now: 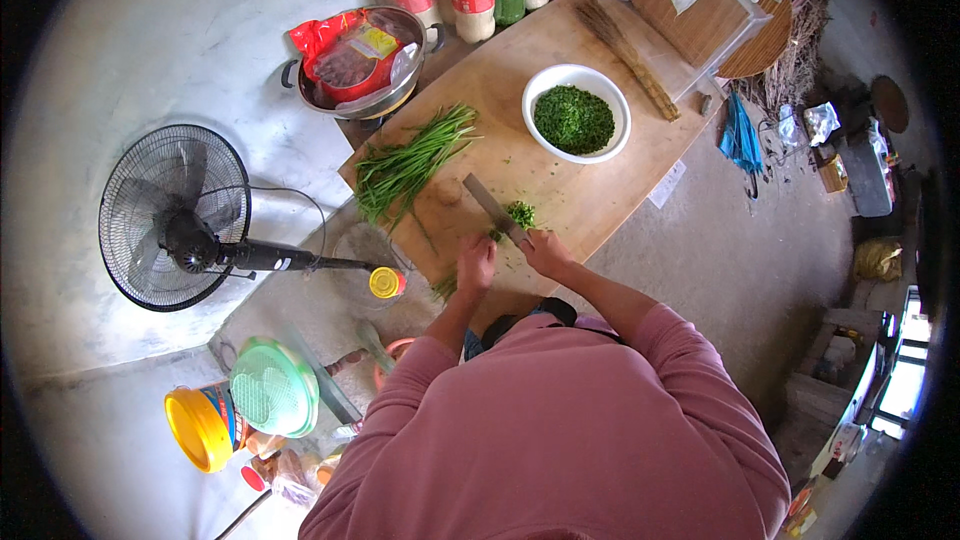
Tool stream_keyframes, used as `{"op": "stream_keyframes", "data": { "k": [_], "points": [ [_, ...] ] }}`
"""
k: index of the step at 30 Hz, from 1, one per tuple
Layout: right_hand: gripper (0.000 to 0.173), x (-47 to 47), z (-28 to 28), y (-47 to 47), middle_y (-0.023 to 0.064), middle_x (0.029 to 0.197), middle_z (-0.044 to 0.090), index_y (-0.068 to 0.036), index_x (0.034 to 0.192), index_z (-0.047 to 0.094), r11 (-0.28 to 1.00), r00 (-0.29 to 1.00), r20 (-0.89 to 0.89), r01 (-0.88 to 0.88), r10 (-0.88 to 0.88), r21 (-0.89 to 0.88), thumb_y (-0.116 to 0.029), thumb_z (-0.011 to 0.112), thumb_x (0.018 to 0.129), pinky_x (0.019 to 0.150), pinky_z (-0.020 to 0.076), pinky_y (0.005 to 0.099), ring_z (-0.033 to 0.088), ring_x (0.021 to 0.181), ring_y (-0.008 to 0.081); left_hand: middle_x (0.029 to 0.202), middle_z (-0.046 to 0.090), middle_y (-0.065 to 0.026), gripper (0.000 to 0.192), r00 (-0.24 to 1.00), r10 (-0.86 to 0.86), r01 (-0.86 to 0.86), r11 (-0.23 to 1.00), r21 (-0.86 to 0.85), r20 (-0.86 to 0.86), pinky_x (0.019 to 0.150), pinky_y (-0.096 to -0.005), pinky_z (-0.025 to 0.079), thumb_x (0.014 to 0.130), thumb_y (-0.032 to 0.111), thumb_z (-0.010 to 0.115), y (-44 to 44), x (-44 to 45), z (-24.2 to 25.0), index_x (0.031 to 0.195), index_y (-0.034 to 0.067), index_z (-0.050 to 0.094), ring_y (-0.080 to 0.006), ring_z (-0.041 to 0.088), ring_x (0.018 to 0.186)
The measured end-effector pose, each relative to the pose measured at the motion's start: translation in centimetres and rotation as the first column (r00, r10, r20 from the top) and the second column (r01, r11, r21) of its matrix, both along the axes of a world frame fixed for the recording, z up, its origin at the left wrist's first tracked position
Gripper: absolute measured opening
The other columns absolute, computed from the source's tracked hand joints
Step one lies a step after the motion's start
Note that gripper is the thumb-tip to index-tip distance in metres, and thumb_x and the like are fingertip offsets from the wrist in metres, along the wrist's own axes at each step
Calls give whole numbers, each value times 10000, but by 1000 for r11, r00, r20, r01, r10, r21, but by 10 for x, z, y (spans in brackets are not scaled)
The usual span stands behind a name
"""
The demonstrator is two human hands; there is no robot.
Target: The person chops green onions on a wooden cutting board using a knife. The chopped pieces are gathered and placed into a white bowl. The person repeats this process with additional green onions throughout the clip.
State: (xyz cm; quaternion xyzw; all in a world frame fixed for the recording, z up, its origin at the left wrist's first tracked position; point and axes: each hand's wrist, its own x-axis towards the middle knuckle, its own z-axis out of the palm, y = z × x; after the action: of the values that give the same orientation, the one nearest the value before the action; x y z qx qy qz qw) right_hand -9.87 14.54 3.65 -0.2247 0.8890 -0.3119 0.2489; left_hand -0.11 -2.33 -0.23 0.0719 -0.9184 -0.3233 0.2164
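My right hand [548, 253] is closed around the handle of a kitchen knife [491, 202], whose broad blade points up and left over the wooden board [465, 180]. Close to the blade, my left hand [476, 264] rests on green stalks, their loose ends [445, 286] showing at its lower left. Beside the blade lies a small heap of chopped greens [520, 214]. A bunch of long green stalks, likely chives [412, 159], lies on the board's left part. Farther back stands a white bowl [531, 122] holding finely chopped greens [574, 118].
A pan [414, 82] with a red package and several filled plastic bottles [472, 0] stand behind the board. A straw whisk broom [630, 64] lies at its far right. A standing fan [176, 217] is at left, a blue umbrella [741, 136] at right.
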Motion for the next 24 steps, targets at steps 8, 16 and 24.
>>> {"op": "stream_keyframes", "data": {
  "k": [8, 16, 24],
  "points": [
    [258, 9, 28, 2, 236, 881, 678, -36, 970, 602, 979, 986, -2, -167, 168, 122, -281, 532, 929, 695, 536, 551, 662, 832, 459, 834, 604, -148, 42, 997, 59, -56, 996, 69, -43, 730, -456, 475, 788, 21, 670, 5, -2, -2, 793, 50, 639, -376, 580, 844],
    [205, 19, 31, -5, 240, 873, 685, -26, 975, 607, 938, 959, -109, -227, 262, 262, -192, 511, 902, 680, 560, 530, 688, 789, 429, 908, 592, -170, 51, 998, 39, -42, 996, 74, 45, 779, -475, 479, 833, 67, 632, 4, 3, -2, 859, 24, 641, -388, 555, 886],
    [246, 19, 5, -8, 285, 826, 652, -27, 937, 598, 983, 982, -145, -97, 120, 158, -258, 517, 919, 704, 527, 564, 638, 780, 499, 907, 588, -167, 49, 998, 27, -28, 999, 22, 62, 780, -472, 467, 815, 51, 637, 6, 0, 9, 847, 16, 624, -381, 549, 892]
  ]
}}
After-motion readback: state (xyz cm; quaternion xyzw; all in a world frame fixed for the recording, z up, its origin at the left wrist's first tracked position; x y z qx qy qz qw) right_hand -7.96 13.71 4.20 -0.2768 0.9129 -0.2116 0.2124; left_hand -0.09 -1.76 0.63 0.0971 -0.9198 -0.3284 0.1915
